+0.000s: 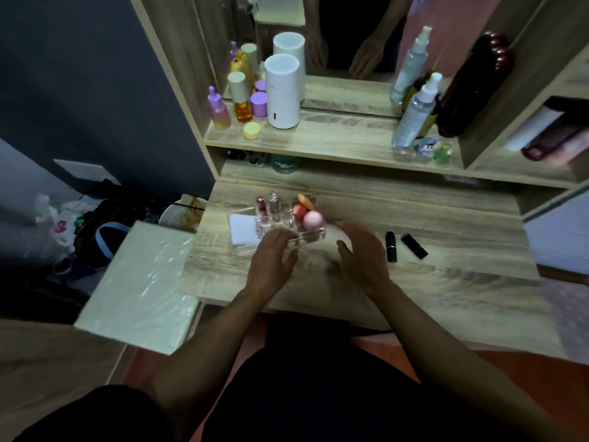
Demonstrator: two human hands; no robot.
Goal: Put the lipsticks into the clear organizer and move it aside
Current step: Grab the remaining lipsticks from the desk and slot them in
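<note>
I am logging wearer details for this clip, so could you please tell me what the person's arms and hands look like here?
Both forearms are bare up to the bottom edge of the frame, with no sleeves visible. The left hand and right hand wear no gloves, and no rings, watch or bracelets can be made out in this dim, slightly blurred view.

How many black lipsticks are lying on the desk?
2: one black lipstick just right of the right hand, another beside it, farther right. Others may be hidden.

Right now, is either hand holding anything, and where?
Left hand touches the clear organizer's front edge; grip unclear. Right hand holds nothing.
</note>
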